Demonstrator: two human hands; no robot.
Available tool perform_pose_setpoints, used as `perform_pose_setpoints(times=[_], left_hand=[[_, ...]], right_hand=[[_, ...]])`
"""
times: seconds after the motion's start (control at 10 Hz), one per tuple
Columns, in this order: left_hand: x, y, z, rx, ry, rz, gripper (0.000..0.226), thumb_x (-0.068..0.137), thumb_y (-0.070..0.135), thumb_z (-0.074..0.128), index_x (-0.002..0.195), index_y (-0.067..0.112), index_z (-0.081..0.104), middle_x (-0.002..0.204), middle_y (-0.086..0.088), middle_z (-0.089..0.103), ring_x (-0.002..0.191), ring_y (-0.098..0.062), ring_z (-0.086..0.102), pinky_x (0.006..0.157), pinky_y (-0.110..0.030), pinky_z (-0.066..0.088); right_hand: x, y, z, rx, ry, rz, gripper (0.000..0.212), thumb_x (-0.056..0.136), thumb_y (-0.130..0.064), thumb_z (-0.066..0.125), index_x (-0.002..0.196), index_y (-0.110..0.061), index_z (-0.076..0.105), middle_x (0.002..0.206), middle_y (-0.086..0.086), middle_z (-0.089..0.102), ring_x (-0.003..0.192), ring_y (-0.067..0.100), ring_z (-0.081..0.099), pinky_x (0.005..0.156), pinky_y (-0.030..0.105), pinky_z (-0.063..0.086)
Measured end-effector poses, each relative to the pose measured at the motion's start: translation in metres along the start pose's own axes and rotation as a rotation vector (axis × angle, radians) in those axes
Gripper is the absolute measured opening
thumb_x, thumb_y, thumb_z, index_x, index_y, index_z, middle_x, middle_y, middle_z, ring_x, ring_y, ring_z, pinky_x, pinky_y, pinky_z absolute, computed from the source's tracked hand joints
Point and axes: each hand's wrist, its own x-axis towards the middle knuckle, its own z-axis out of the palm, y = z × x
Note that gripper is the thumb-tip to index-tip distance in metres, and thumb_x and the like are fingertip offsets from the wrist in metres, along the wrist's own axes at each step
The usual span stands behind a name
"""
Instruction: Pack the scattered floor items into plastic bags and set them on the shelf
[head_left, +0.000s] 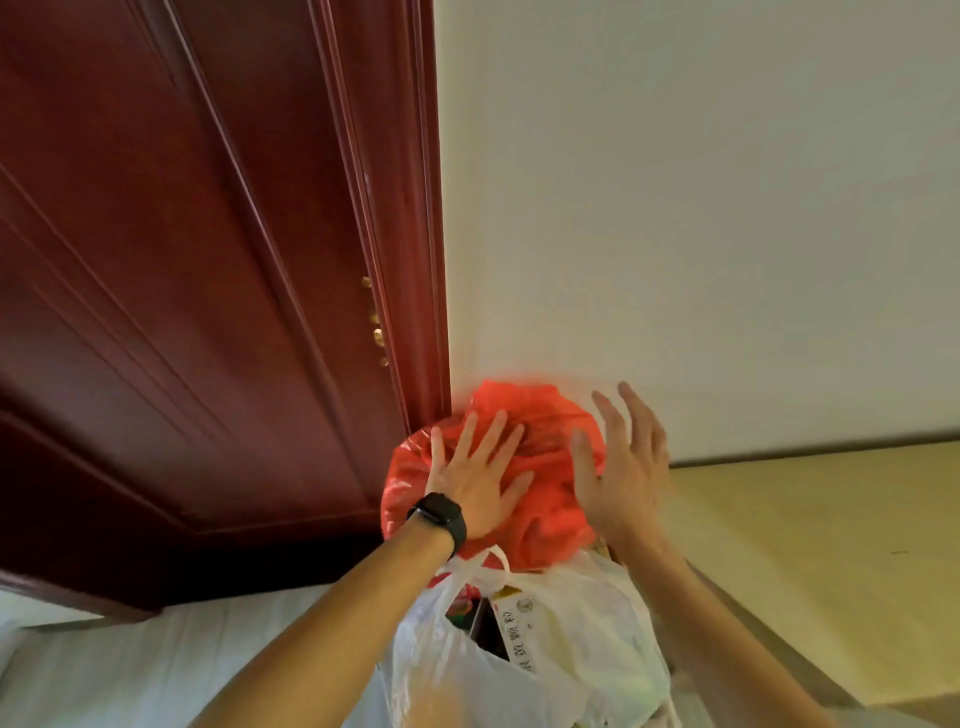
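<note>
Head view: left hand (475, 480) lies flat, fingers spread, pressing the red plastic bag (524, 405). The bag sits against the white wall (675, 208) beside the dark red door (208, 260), above a filled white bag (587, 613). Right hand (626, 467) is at its right side, fingers straight and apart.

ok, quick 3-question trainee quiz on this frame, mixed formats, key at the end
1. True or false: the left hand lies flat, fingers spread, on the red bag.
2. Which wrist wears the black watch? A) left B) right C) neither
3. Fill in: just below the red bag sits a ____ plastic bag with packets showing in its mouth.
Key: 1 true; 2 A; 3 white.
</note>
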Motion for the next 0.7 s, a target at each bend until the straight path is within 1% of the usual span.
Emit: perform_pose_setpoints(times=[0.1,0.2,0.3,0.4,0.5,0.6,0.7], left_hand=[[-0.005,-0.007,0.026,-0.075,-0.026,-0.079,0.065,0.092,0.069,0.011,0.150,0.047,-0.010,0.158,0.020,-0.019,0.149,-0.018,-0.016,0.117,-0.060,-0.008],[0.001,-0.004,0.031,-0.054,0.007,-0.071,0.064,0.093,0.072,0.016,0.149,0.052,-0.008,0.157,0.021,-0.021,0.147,-0.017,-0.021,0.117,-0.059,-0.008],[0.012,0.007,0.042,0.001,0.055,-0.047,0.064,0.092,0.074,0.019,0.150,0.052,0.006,0.162,0.016,-0.007,0.150,-0.023,-0.010,0.115,-0.062,-0.002],[0.018,0.016,0.046,0.066,0.001,-0.041,0.068,0.089,0.077,0.012,0.151,0.050,0.003,0.160,0.014,-0.012,0.150,-0.026,-0.009,0.114,-0.063,-0.002],[0.018,0.023,0.031,0.105,-0.150,-0.050,0.074,0.086,0.079,0.013,0.150,0.049,-0.009,0.159,0.013,-0.023,0.148,-0.025,-0.019,0.116,-0.063,0.000],[0.018,0.027,-0.006,0.043,-0.251,-0.027,0.077,0.088,0.075,0.030,0.153,0.045,0.002,0.163,0.009,-0.010,0.150,-0.023,-0.010,0.119,-0.058,0.004],[0.016,0.033,-0.048,0.081,-0.144,0.074,0.065,0.094,0.059,0.043,0.152,0.037,0.025,0.163,0.001,0.015,0.148,-0.021,0.018,0.119,-0.041,0.020]], right_hand=[[-0.001,0.011,0.021,-0.167,-0.366,-0.132,0.055,0.101,-0.051,0.025,0.154,-0.042,0.012,0.164,-0.009,-0.005,0.151,0.016,-0.008,0.120,0.045,0.004],[-0.010,0.052,0.049,-0.103,-0.496,-0.073,0.057,0.098,-0.064,0.012,0.152,-0.050,0.003,0.164,-0.010,-0.006,0.151,0.016,-0.005,0.121,0.047,0.013],[-0.020,0.072,0.057,0.013,-0.464,-0.001,0.058,0.096,-0.068,0.014,0.151,-0.051,0.004,0.165,-0.001,0.003,0.150,0.019,0.010,0.121,0.041,0.018],[-0.025,0.083,0.060,0.074,-0.458,0.042,0.058,0.096,-0.067,0.017,0.151,-0.050,0.007,0.165,0.002,0.006,0.149,0.022,0.016,0.120,0.044,0.022],[-0.019,0.091,0.055,0.075,-0.570,0.033,0.060,0.093,-0.072,0.015,0.150,-0.052,0.006,0.165,0.000,0.007,0.151,0.019,0.012,0.120,0.043,0.023],[0.000,0.085,0.032,0.042,-0.686,0.037,0.061,0.093,-0.067,0.030,0.150,-0.047,0.019,0.164,0.004,0.011,0.148,0.023,0.022,0.119,0.035,0.023],[0.021,0.073,-0.006,-0.018,-0.749,-0.021,0.057,0.099,-0.052,0.039,0.152,-0.036,0.026,0.162,0.001,0.018,0.149,0.021,0.019,0.120,0.032,0.016]])
